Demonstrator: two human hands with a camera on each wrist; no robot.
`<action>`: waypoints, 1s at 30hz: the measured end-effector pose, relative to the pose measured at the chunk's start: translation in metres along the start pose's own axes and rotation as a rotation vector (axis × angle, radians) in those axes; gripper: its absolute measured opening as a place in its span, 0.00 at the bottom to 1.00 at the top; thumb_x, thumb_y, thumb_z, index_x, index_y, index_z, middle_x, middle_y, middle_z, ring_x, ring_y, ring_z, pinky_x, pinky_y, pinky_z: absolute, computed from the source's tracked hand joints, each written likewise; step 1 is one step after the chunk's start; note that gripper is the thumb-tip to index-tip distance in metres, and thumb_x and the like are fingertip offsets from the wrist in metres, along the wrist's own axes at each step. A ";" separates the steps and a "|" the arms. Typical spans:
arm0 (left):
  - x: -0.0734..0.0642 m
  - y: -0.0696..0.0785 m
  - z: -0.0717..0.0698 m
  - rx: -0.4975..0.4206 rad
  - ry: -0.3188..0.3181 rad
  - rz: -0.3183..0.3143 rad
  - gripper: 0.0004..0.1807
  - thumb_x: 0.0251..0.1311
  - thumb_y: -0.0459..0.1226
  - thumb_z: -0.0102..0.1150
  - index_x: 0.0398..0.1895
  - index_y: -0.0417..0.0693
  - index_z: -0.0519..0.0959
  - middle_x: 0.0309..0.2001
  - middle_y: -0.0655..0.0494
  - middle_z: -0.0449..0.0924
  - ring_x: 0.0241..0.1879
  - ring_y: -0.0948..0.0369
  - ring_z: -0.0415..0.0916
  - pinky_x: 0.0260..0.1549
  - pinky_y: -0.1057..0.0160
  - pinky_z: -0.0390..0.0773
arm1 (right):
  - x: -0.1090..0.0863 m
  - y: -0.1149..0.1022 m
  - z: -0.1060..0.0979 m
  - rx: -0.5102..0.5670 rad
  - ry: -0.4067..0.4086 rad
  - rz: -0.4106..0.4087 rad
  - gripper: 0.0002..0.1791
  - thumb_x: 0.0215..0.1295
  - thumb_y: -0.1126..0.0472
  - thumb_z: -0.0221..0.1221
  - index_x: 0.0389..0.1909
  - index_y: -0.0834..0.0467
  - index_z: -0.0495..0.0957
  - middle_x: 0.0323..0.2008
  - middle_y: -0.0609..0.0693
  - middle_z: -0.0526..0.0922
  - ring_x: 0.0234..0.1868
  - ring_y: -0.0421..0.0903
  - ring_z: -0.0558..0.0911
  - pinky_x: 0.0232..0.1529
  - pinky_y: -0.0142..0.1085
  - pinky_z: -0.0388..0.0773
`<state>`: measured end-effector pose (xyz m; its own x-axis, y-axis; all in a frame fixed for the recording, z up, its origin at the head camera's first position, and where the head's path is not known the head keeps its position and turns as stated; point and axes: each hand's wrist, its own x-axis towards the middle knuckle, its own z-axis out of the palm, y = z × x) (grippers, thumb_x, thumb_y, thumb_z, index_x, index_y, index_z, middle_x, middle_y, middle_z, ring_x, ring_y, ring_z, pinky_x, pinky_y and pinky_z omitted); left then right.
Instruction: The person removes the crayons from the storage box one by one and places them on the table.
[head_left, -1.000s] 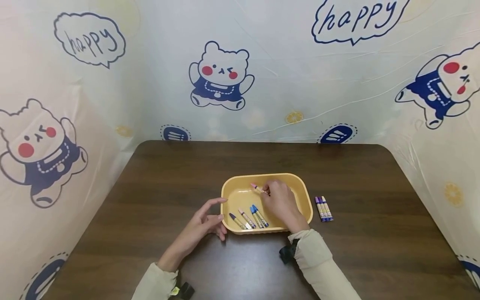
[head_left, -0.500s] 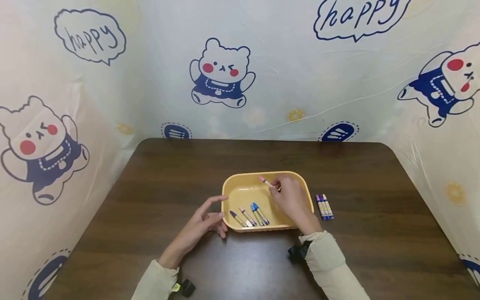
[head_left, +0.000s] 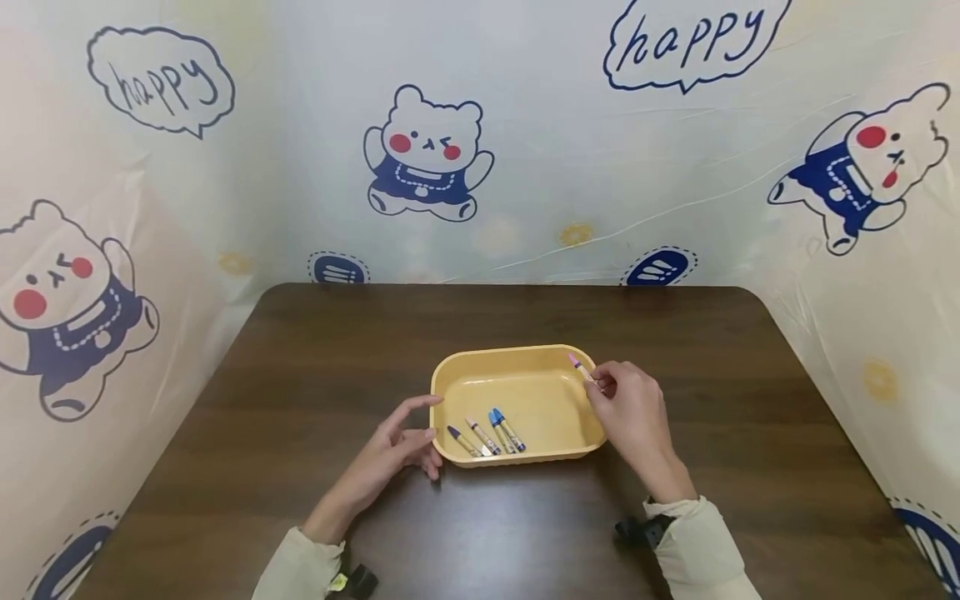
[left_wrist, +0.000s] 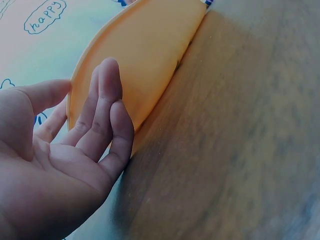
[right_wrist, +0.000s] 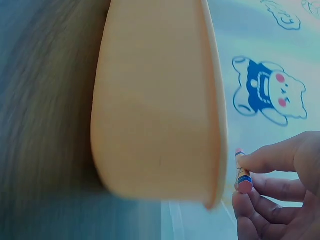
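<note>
A pink crayon (head_left: 577, 365) is pinched between the thumb and fingers of my right hand (head_left: 636, 417), over the right rim of the yellow tray (head_left: 498, 350). In the right wrist view the crayon (right_wrist: 243, 175) stands above the rim, beside the tray's outer wall (right_wrist: 155, 110). My left hand (head_left: 375, 462) rests at the tray's left end, thumb and forefinger touching the rim. The left wrist view shows its other fingers (left_wrist: 107, 95) loosely extended along the outer wall. Inside the tray lie a dark crayon (head_left: 464, 440), a pale pink crayon (head_left: 483, 436) and two blue crayons (head_left: 509, 429).
The tray stands on a dark brown wooden table (head_left: 337, 358). A patterned cloth (head_left: 525, 125) with bear drawings hangs behind and at both sides. In the head view my right hand hides the spot right of the tray where crayons lay.
My right hand has carried the pink crayon rightward from inside the tray to its right rim, now covering the three crayons outside. My left hand stays at the tray's left end.
</note>
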<state>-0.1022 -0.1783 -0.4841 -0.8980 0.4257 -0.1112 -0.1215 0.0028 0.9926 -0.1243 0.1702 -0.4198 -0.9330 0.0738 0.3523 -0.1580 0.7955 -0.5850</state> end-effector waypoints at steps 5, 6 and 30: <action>-0.002 -0.002 -0.002 0.003 0.004 -0.016 0.28 0.75 0.37 0.50 0.74 0.48 0.57 0.32 0.37 0.82 0.28 0.47 0.83 0.36 0.48 0.84 | -0.007 0.015 -0.012 -0.015 0.052 0.005 0.05 0.57 0.64 0.68 0.29 0.61 0.84 0.26 0.51 0.80 0.27 0.47 0.77 0.29 0.39 0.74; -0.002 -0.002 -0.002 0.003 0.006 -0.018 0.27 0.75 0.37 0.50 0.74 0.48 0.57 0.32 0.37 0.82 0.28 0.47 0.83 0.36 0.48 0.85 | -0.008 0.019 -0.014 -0.017 0.058 0.010 0.04 0.57 0.64 0.69 0.29 0.62 0.84 0.25 0.51 0.80 0.27 0.47 0.77 0.29 0.39 0.74; 0.000 -0.003 -0.001 -0.010 -0.003 -0.003 0.28 0.74 0.38 0.51 0.73 0.48 0.58 0.31 0.39 0.82 0.28 0.48 0.83 0.36 0.47 0.84 | -0.025 0.110 -0.016 0.030 -0.009 0.298 0.08 0.58 0.59 0.70 0.30 0.60 0.85 0.25 0.50 0.84 0.27 0.44 0.79 0.32 0.39 0.73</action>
<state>-0.1024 -0.1789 -0.4874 -0.8964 0.4283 -0.1144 -0.1288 -0.0047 0.9917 -0.1129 0.2656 -0.4816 -0.9426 0.2958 0.1553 0.1139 0.7216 -0.6829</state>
